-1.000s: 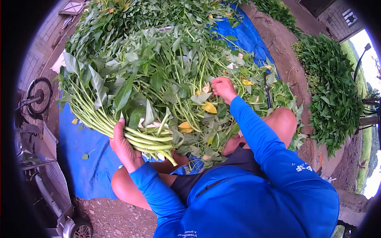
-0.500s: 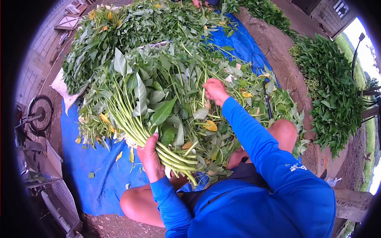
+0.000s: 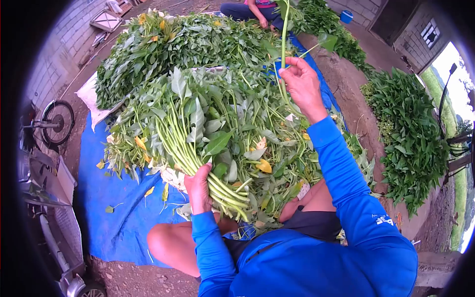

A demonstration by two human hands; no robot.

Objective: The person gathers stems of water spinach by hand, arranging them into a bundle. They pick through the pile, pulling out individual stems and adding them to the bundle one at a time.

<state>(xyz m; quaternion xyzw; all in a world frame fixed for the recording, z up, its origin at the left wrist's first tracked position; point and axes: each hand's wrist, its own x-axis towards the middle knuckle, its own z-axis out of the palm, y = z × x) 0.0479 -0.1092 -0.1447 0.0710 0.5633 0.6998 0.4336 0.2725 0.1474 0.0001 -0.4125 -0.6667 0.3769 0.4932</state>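
Observation:
My left hand is closed around a thick bunch of water spinach, its pale green stems pointing down toward my lap and its leaves fanning up and away. Raised over the right side of the pile, my right hand pinches a single long water spinach stem between thumb and fingers. The top of that stem runs out of view. Beneath both hands spreads a loose heap of water spinach with some yellowed leaves in it.
A blue tarp lies under the greens. Behind is a bigger leafy pile beside a white sack. Another person sits at the back. More greens line the right, and a wheel stands at left.
My right hand has lifted from the heap, up and to the right, drawing out a long stem. My left hand keeps its hold on the bunch. The view has tilted up, showing more of the other person.

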